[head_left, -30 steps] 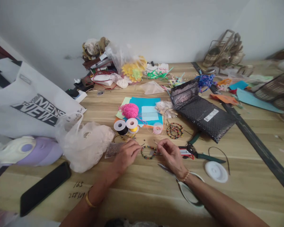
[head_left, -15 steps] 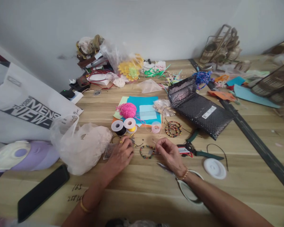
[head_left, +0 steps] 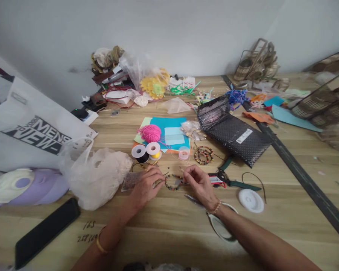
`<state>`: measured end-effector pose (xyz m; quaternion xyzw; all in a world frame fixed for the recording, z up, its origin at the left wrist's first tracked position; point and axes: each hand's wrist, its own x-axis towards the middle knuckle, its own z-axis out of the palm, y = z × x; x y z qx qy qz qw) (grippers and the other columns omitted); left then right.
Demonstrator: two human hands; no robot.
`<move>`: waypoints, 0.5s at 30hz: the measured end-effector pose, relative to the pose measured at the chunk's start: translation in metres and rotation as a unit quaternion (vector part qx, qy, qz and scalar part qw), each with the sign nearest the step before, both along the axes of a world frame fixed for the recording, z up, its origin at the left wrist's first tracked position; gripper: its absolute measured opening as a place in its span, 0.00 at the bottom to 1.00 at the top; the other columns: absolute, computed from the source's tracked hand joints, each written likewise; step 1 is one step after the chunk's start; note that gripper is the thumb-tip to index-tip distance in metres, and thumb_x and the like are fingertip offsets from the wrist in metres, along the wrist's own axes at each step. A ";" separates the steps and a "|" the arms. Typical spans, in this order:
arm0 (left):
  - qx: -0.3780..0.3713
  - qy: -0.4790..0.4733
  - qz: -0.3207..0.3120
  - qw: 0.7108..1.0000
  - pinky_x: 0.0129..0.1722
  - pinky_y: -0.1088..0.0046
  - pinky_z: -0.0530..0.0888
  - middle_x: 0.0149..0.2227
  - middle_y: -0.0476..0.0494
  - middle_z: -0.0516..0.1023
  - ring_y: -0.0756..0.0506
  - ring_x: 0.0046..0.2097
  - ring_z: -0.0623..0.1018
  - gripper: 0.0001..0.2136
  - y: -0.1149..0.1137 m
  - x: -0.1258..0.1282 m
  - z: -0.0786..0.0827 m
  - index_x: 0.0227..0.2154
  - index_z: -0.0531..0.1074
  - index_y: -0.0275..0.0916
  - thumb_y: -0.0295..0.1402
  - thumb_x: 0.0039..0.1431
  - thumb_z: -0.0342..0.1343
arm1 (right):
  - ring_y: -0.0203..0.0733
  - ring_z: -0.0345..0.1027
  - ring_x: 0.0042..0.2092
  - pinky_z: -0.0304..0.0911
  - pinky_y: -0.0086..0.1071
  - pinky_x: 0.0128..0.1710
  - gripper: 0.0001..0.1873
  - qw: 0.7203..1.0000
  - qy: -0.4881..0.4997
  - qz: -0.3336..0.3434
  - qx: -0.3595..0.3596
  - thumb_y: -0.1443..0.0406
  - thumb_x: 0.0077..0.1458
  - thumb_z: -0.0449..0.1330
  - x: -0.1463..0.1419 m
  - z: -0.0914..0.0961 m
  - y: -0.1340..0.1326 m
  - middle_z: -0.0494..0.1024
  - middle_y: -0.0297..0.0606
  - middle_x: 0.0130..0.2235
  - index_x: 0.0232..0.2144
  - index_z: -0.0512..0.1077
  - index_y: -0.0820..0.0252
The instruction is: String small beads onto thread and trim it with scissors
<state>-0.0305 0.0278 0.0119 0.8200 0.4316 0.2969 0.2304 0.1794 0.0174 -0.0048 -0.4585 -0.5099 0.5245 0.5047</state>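
A small loop of coloured beads [head_left: 172,182] lies on the wooden table [head_left: 169,226] between my hands. My left hand [head_left: 147,185] rests just left of the loop, fingers curled and pinched at something too small to name. My right hand [head_left: 197,181] sits just right of the loop, fingers pinched on a thin thread end that runs to the beads. A small clear packet of beads [head_left: 131,180] lies under my left fingers. Two finished bead rings [head_left: 203,155] lie a little farther back.
Thread spools [head_left: 146,151], a pink yarn ball [head_left: 149,133] and blue paper [head_left: 169,130] sit behind the hands. Green pliers [head_left: 228,178], a white lid [head_left: 251,200] and scissors [head_left: 214,218] lie right. A black mailer [head_left: 234,131], plastic bag [head_left: 98,175], phone [head_left: 45,231] and white tote [head_left: 31,131] surround.
My left hand has come back from the loose beads near the spools to the left side of the bead loop. My right hand stays pinched beside it.
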 end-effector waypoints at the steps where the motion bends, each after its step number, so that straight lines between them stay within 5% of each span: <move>1: -0.038 -0.042 0.008 0.998 0.42 0.66 0.71 0.31 0.43 0.78 0.45 0.38 0.74 0.04 0.000 0.003 0.002 0.27 0.75 0.38 0.27 0.54 0.57 | 0.35 0.60 0.26 0.59 0.29 0.26 0.16 1.000 0.002 0.000 0.002 0.53 0.54 0.59 0.000 0.000 0.000 0.67 0.32 0.23 0.27 0.65 0.59; 4: -0.224 -0.150 0.061 0.961 0.34 0.71 0.71 0.28 0.45 0.79 0.47 0.31 0.75 0.04 -0.003 0.015 0.008 0.26 0.76 0.36 0.31 0.51 0.60 | 0.35 0.61 0.26 0.59 0.29 0.26 0.16 1.000 0.000 0.010 0.010 0.53 0.54 0.59 0.001 -0.001 -0.001 0.67 0.32 0.24 0.27 0.65 0.59; 7: -0.382 -0.282 0.100 0.875 0.32 0.73 0.70 0.26 0.47 0.78 0.49 0.29 0.74 0.06 -0.005 0.028 0.005 0.26 0.76 0.35 0.33 0.47 0.62 | 0.35 0.60 0.26 0.58 0.28 0.26 0.15 0.999 -0.025 0.026 0.029 0.54 0.56 0.57 0.002 0.000 -0.004 0.67 0.32 0.25 0.28 0.65 0.59; 11: -0.491 -0.444 0.109 0.742 0.31 0.74 0.68 0.25 0.47 0.77 0.50 0.29 0.74 0.09 -0.007 0.041 -0.006 0.25 0.75 0.34 0.34 0.42 0.67 | 0.34 0.60 0.25 0.57 0.27 0.25 0.13 0.994 -0.072 0.038 0.072 0.57 0.56 0.56 0.001 0.003 -0.008 0.67 0.32 0.24 0.27 0.65 0.60; 15: -0.532 -0.507 0.118 0.667 0.29 0.76 0.68 0.24 0.49 0.76 0.52 0.28 0.74 0.11 -0.006 0.047 -0.011 0.24 0.74 0.35 0.32 0.38 0.69 | 0.34 0.62 0.25 0.59 0.27 0.26 0.10 0.989 -0.085 0.055 0.111 0.60 0.56 0.56 -0.001 0.005 -0.010 0.69 0.33 0.24 0.26 0.66 0.59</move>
